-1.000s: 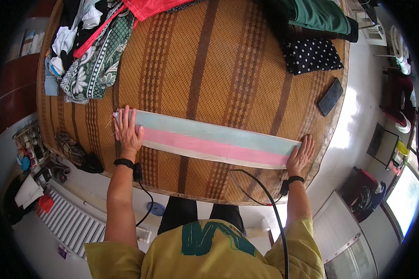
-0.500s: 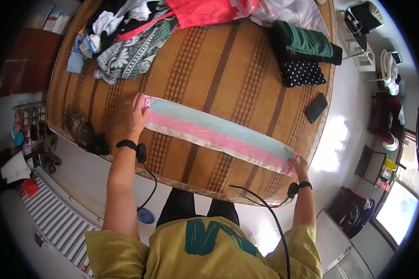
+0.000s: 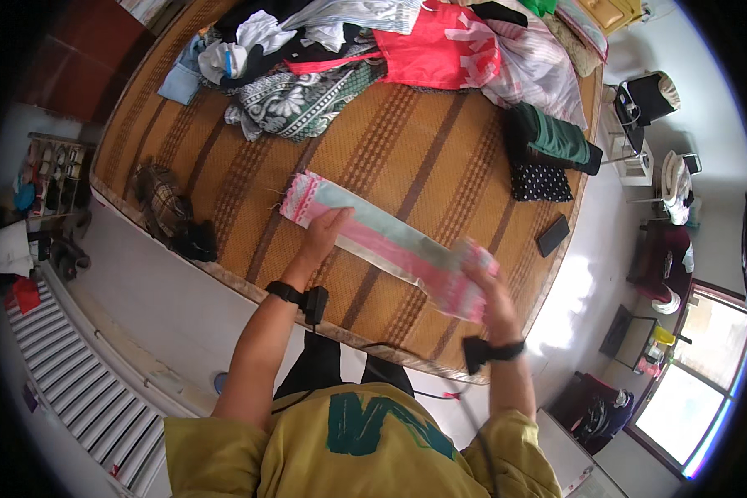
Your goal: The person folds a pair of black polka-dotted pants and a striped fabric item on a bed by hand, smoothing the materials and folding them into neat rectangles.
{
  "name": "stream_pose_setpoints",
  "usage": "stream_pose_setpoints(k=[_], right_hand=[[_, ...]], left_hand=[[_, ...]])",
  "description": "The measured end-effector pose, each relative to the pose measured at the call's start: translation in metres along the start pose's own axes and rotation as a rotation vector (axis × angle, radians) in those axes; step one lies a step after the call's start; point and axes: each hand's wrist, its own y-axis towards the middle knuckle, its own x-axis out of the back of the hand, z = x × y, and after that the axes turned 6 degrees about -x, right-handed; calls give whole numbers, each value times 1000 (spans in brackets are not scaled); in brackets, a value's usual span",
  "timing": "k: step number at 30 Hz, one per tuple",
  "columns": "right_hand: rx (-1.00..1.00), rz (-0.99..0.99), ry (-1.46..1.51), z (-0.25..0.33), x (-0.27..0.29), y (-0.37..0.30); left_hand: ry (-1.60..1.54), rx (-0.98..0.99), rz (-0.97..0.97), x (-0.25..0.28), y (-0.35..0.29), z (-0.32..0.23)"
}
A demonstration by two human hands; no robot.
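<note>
A towel (image 3: 382, 224), folded lengthwise into a long strip of pale green, pink and white, lies slantwise on the woven mat (image 3: 249, 199). Its left end shows a pink and white patterned border with loose threads. My left hand (image 3: 324, 236) rests on the strip a little in from that end, fingers stretched out over the cloth. At the other end, my right hand (image 3: 491, 295) grips the towel's raised patterned end, which is turned back over the strip and slightly blurred.
Piled clothes, including a red garment (image 3: 432, 50) and a green patterned cloth (image 3: 290, 104), lie along the far side. Folded dark clothes (image 3: 548, 145) and a phone (image 3: 554, 236) sit at right. A plaid item (image 3: 162, 199) lies near the left edge.
My left hand has let go of the left end and moved right along the strip. My right hand has lifted the right end and brought it leftward over the towel.
</note>
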Motion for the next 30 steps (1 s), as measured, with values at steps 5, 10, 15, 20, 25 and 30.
stream_pose_setpoints(k=[5,10,15,20,25,30], right_hand=[[-2,81,-36,-65,-128,133],[56,-15,-304,-133,-178,187],[297,-338,-595,-167,-116,150],[388,-224,-1107,-199,-70,89],[740,-27,-1314,-233,-123,84],[467,-450,-1025,-237,-110,134]], left_hand=[[-561,248,180,37,-5,-10],[-626,303,-161,84,4,9],[0,431,-182,99,16,36],[-275,323,-286,89,22,18],[-428,301,-166,49,7,-61],[-570,104,-13,26,-10,-108]])
